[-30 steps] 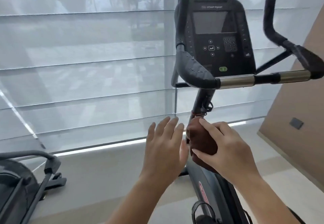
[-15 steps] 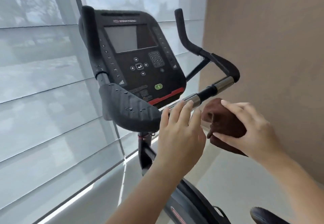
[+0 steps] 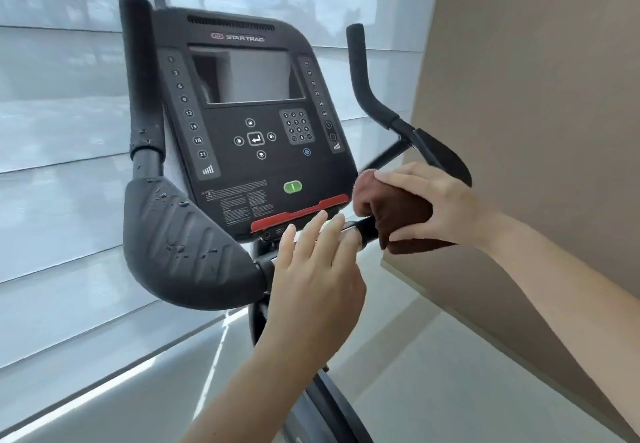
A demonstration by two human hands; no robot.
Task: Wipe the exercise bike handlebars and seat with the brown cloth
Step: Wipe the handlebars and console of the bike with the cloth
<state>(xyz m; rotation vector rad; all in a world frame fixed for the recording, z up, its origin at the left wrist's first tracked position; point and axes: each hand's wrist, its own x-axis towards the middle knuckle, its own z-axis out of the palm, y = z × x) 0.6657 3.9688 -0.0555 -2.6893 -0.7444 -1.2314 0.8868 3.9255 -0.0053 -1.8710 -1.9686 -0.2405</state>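
Note:
The black handlebars frame the bike's console: a wet left elbow pad [image 3: 187, 245] with its upright grip [image 3: 140, 72], a cross bar [image 3: 363, 228], and the right upright grip [image 3: 363, 82] with its pad [image 3: 446, 162]. My right hand [image 3: 440, 207] presses the brown cloth [image 3: 398, 210] around the cross bar's right part. My left hand [image 3: 315, 280] hovers with spread fingers over the bar's middle, fingertips at the metal section, holding nothing. The seat is out of view.
The black console [image 3: 252, 120] with screen and keypad stands between the grips. A beige wall [image 3: 536, 79] is close on the right. Pale window blinds [image 3: 59, 165] fill the left and back. The bike's post [image 3: 258, 318] drops to a light floor [image 3: 433, 373].
My right hand has carried the cloth up from the bike's post and set it onto the cross bar. My left hand rose with it toward the bar. The view swung closer to the console.

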